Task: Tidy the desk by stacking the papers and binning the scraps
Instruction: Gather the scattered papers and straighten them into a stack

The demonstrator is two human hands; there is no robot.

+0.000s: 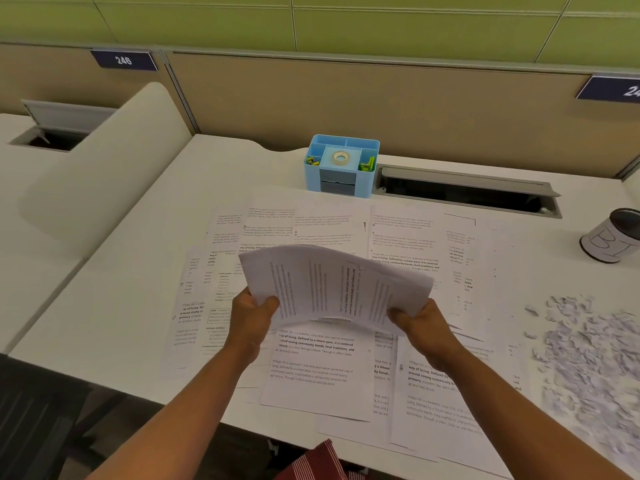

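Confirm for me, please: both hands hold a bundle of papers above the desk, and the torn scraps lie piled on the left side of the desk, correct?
Not quite. Both hands, left and right, do hold the bundle of papers above the desk, but the head view shows the torn scraps piled on the right side.

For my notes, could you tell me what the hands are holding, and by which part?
Both hands grip one bundle of papers above the desk: left hand at its near-left corner, right hand at its near-right edge.
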